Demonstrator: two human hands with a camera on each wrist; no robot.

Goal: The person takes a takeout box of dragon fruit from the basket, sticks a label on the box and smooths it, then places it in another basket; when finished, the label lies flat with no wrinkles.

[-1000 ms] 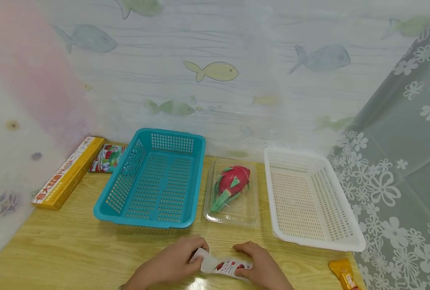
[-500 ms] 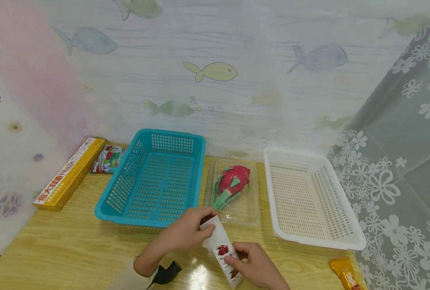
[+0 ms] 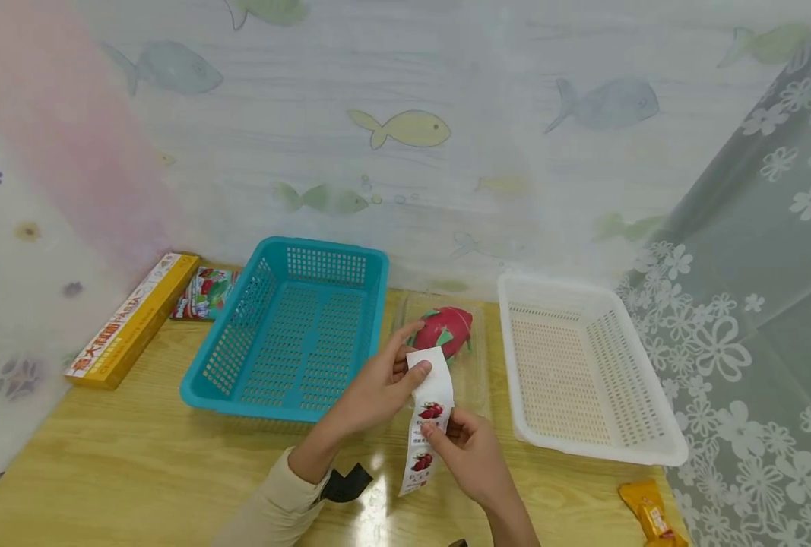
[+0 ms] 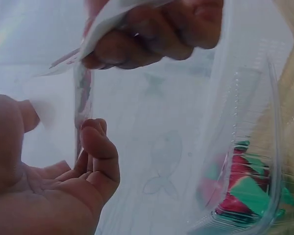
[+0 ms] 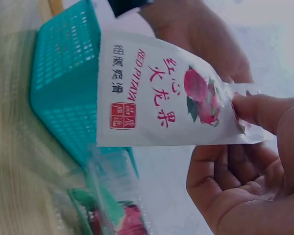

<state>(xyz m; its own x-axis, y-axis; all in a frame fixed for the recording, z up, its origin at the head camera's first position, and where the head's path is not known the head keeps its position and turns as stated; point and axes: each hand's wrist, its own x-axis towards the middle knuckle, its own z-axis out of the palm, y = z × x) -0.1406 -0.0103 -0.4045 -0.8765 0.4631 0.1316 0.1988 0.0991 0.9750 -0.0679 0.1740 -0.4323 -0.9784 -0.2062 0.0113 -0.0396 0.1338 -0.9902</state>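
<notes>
Both hands hold a white strip of sticker labels (image 3: 422, 463) printed with red pitaya pictures, raised over the front of the clear plastic box (image 3: 476, 380). My left hand (image 3: 378, 387) pinches its plain upper end under the thumb. Lower down, my right hand (image 3: 473, 460) grips the strip between thumb and fingers, leaving the bottom end hanging free. The right wrist view shows the print on that loose end (image 5: 152, 98) up close. Inside the box lies a red dragon fruit (image 3: 446, 330) with green scales, partly hidden behind the left hand and the strip.
Left of the box stands a teal basket (image 3: 285, 414), and a white basket (image 3: 603, 453) is on the right. A yellow pasta box (image 3: 134, 323) and a colourful packet (image 3: 207, 292) lie at the far left. An orange packet (image 3: 651, 513) rests near the right front edge.
From low over the table, both hands have lifted the label strip up and away from me. It has turned from lying nearly sideways to nearly upright, now overlapping the clear box.
</notes>
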